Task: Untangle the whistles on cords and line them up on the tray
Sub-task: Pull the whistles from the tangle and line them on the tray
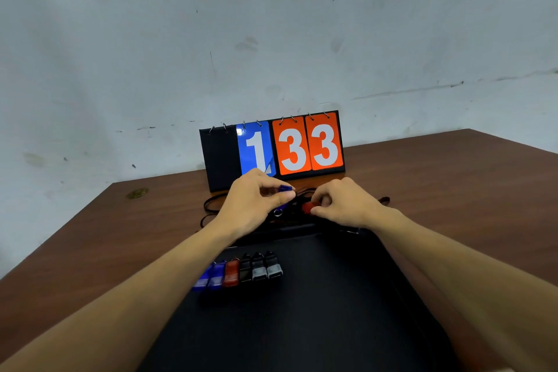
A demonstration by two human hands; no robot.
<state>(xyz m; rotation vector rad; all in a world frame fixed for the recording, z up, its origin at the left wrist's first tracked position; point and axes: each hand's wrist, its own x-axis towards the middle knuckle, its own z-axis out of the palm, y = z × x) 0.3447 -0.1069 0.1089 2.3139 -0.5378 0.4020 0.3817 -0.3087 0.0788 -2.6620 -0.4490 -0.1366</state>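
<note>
A black tray (326,311) lies in front of me on the wooden table. On its left part several whistles (241,273) stand in a row: blue ones, a red one, then black and grey ones. Beyond the tray's far edge lies a tangle of black cords (211,205). My left hand (253,202) pinches a blue whistle (285,188) above the tangle; a second blue piece with a metal ring (279,211) hangs just under it. My right hand (344,205) grips a red whistle (308,208) next to it.
A flip scoreboard (271,149) showing blue 1 and orange 33 stands just behind the hands, close to the wall. The brown table (453,190) extends to both sides. A cord end (385,200) lies to the right of my right hand.
</note>
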